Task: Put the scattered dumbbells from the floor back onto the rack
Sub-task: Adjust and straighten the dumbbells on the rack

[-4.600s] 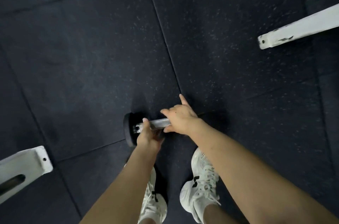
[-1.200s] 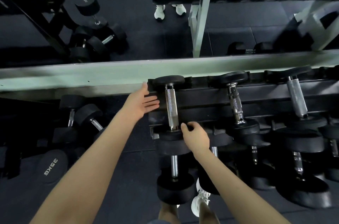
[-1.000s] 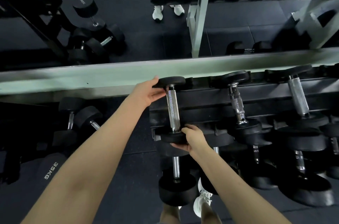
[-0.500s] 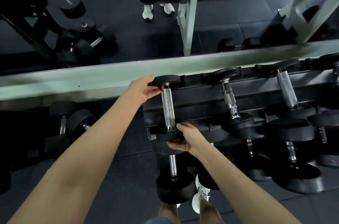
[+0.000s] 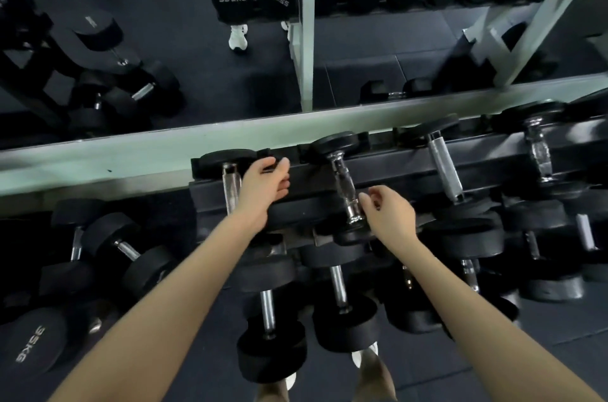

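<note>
The small black dumbbell with a chrome handle lies at the left end of the black rack's top tier. My left hand rests on the rack just right of that handle, palm down, fingers spread toward the back rail, holding nothing. My right hand hovers beside the near end of the second dumbbell, fingers loosely curled and apart, not gripping it. Two more chrome-handled dumbbells sit further right on the same tier.
Lower tiers hold bigger dumbbells that jut toward my feet. Left of the rack, dumbbells lie on the floor, one marked 35KG. A mirror behind the rack reflects the gym.
Both hands have let go of the leftmost dumbbell, which now rests on the top tier. They have shifted right, the right hand toward the second dumbbell. The view has also moved right.
</note>
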Action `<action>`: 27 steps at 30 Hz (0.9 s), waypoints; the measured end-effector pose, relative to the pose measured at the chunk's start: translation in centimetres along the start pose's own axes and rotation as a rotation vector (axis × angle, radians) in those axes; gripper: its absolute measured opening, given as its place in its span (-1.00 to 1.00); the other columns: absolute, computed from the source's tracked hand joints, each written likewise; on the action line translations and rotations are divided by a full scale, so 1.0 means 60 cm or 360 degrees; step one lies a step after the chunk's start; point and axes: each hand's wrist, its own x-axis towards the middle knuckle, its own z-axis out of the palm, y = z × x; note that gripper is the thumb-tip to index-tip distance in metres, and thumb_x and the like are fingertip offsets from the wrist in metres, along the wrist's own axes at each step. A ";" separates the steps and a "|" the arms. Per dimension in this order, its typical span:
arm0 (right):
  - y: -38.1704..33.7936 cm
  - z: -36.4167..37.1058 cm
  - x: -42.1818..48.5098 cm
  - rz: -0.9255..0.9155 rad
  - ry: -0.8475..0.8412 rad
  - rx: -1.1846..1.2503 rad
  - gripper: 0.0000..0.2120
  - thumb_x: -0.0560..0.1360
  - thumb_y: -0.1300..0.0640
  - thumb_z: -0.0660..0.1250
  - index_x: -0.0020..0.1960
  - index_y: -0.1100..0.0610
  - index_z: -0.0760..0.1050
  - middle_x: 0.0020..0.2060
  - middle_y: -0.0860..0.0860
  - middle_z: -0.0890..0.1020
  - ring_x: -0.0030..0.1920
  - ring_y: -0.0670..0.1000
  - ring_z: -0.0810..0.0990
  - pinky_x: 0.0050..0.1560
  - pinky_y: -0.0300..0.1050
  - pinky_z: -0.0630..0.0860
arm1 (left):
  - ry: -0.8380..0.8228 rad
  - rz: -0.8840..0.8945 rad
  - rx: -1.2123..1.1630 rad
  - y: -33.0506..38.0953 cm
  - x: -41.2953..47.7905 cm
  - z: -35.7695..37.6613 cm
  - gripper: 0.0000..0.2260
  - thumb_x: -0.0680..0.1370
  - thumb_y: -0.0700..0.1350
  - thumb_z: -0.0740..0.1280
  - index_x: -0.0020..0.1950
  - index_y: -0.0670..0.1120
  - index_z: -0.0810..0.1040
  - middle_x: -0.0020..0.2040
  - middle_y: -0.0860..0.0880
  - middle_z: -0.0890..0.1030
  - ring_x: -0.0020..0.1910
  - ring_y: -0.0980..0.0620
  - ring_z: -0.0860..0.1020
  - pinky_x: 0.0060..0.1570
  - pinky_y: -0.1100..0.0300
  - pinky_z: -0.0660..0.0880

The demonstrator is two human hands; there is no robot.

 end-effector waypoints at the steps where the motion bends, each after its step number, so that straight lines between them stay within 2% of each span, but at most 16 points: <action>1: 0.009 0.001 0.014 0.0004 -0.0123 0.0069 -0.66 0.55 -0.03 0.27 0.20 0.18 0.53 0.03 0.08 0.66 0.09 0.11 0.59 0.06 -0.08 0.44 | -0.0033 -0.0044 -0.0017 -0.004 0.003 0.028 -0.58 0.53 0.01 0.32 0.36 -0.09 0.39 0.05 -0.12 0.58 -0.06 0.00 0.59 0.01 0.14 0.56; 4: 0.038 0.019 0.052 0.0038 -0.0425 0.0383 -0.65 0.50 -0.04 0.34 0.20 0.13 0.54 0.02 0.07 0.66 0.11 0.12 0.61 0.20 0.05 0.50 | -0.0063 -0.0160 -0.0045 -0.009 0.020 0.098 -0.53 0.54 0.11 0.28 0.41 0.02 0.35 0.04 -0.06 0.58 0.01 -0.02 0.57 0.09 0.06 0.51; 6: 0.073 0.047 0.078 0.0047 -0.0535 0.0513 -0.56 0.40 -0.16 0.38 0.18 0.06 0.56 0.01 0.02 0.68 0.11 0.10 0.63 0.22 0.12 0.50 | -0.0026 -0.0213 -0.0156 -0.002 0.033 0.132 -0.51 0.54 0.12 0.27 0.43 0.01 0.33 0.10 -0.10 0.58 0.07 -0.07 0.57 0.12 0.00 0.49; 8: 0.069 0.049 0.083 0.0012 -0.0666 0.0560 -0.49 0.33 -0.27 0.36 0.17 0.01 0.56 0.04 -0.03 0.68 0.11 0.03 0.63 0.24 0.10 0.50 | 0.0030 -0.0272 -0.0375 0.009 0.043 0.153 -0.58 0.55 0.06 0.27 0.37 -0.05 0.37 0.15 -0.17 0.56 0.11 -0.12 0.55 0.13 -0.05 0.48; 11: 0.053 0.032 0.079 0.0001 -0.0765 0.0459 -0.67 0.48 -0.10 0.34 0.19 0.00 0.54 -0.03 -0.11 0.62 0.04 -0.01 0.59 0.14 -0.06 0.49 | 0.0186 -0.0292 -0.0558 0.022 0.051 0.168 -0.61 0.55 -0.08 0.31 0.36 -0.13 0.39 0.06 -0.21 0.57 0.09 -0.16 0.54 0.07 -0.04 0.49; 14: 0.062 0.037 0.082 0.0080 -0.0780 0.0593 -0.66 0.50 -0.06 0.35 0.23 0.02 0.54 0.00 -0.11 0.64 0.08 0.01 0.60 0.18 -0.02 0.51 | 0.0277 -0.0240 -0.0426 0.025 0.055 0.181 -0.58 0.54 -0.12 0.33 0.38 -0.17 0.38 0.16 -0.25 0.57 0.09 -0.17 0.58 0.07 -0.02 0.54; 16: 0.069 0.042 0.085 0.0126 -0.0752 0.0681 -0.63 0.48 -0.08 0.35 0.25 -0.01 0.54 0.05 -0.10 0.67 0.10 0.00 0.61 0.19 -0.02 0.52 | 0.0295 -0.0189 -0.0296 0.029 0.056 0.196 -0.57 0.53 -0.11 0.34 0.37 -0.20 0.39 0.13 -0.24 0.59 0.03 -0.15 0.60 0.05 0.00 0.56; 22: 0.063 0.053 0.081 0.0118 -0.0672 0.0626 -0.70 0.51 -0.08 0.30 0.21 -0.02 0.56 -0.01 -0.08 0.68 0.01 0.00 0.61 -0.01 -0.14 0.47 | 0.0312 -0.0204 -0.0221 0.034 0.058 0.195 -0.56 0.55 -0.14 0.32 0.39 -0.22 0.35 0.16 -0.30 0.57 0.02 -0.17 0.60 0.03 0.00 0.57; 27: 0.044 0.052 0.068 0.0136 -0.0574 0.0545 -0.74 0.52 -0.04 0.29 0.15 0.02 0.57 -0.03 -0.05 0.69 0.00 0.03 0.62 0.15 -0.01 0.51 | 0.0253 -0.0242 -0.0258 0.036 0.061 0.180 -0.61 0.55 -0.16 0.31 0.35 -0.21 0.39 0.17 -0.29 0.57 0.09 -0.21 0.59 0.05 -0.03 0.56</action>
